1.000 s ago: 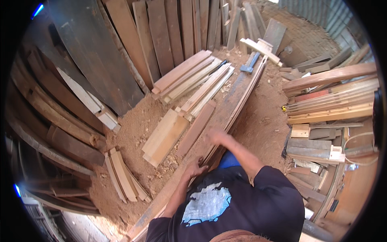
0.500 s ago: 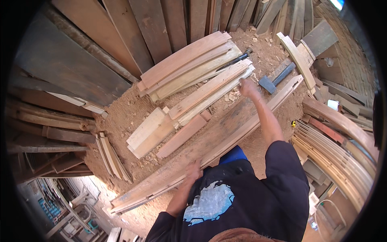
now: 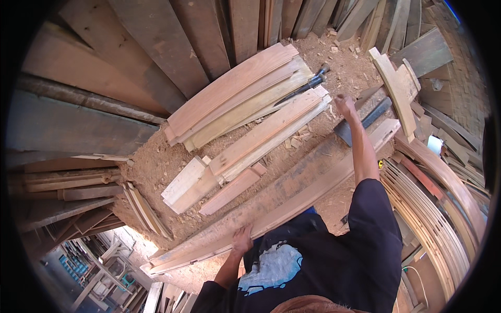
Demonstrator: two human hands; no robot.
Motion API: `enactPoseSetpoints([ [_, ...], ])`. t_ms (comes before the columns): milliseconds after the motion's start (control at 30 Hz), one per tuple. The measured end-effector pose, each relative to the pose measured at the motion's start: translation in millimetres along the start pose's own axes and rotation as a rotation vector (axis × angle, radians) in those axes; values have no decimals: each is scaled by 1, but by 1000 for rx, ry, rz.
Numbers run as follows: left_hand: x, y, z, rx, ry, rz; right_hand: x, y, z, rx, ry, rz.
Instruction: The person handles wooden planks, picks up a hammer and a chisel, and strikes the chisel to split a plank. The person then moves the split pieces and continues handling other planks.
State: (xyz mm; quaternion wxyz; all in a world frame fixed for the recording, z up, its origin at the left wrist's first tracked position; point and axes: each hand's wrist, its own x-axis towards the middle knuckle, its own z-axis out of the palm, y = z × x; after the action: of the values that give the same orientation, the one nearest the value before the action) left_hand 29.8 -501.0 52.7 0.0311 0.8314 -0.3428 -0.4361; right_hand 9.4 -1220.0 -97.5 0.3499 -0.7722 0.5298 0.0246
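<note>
A long pinkish plank (image 3: 302, 199) lies along the near side of a dark, worn beam (image 3: 271, 190) in front of my body. My left hand (image 3: 242, 239) grips its near edge toward the left end, the fingers laid over the top. Beyond the beam, my right hand (image 3: 345, 104) is raised with its fingers curled in; whatever they may hold is too small to make out. Close to that hand lies a hammer (image 3: 343, 132) with a dark head and handle, partly covered by my right forearm. Left of the hand, a black long-handled tool (image 3: 313, 82) rests by the stacked boards.
Cut boards (image 3: 229, 99) are stacked on the sawdust-covered ground (image 3: 156, 172). Shorter pieces (image 3: 188, 182) lie in front of them. Tall boards (image 3: 156, 41) lean along the back. At right stand a pale crosswise board (image 3: 394, 91), curved-looking strips (image 3: 433, 224) and a yellow tape measure (image 3: 380, 164).
My right hand has moved right, away from the board ends. The left hand sits slightly farther left on the plank, and more of the plank's face shows. The whole view has shifted a little.
</note>
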Motion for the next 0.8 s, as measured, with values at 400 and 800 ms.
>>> enactPoseSetpoints([
  [400, 10, 1, 0, -31, 83, 21, 126, -74, 72, -576, 34, -224],
  [800, 26, 15, -16, 28, 88, -35, 239, -28, 106, -1331, -656, -693],
])
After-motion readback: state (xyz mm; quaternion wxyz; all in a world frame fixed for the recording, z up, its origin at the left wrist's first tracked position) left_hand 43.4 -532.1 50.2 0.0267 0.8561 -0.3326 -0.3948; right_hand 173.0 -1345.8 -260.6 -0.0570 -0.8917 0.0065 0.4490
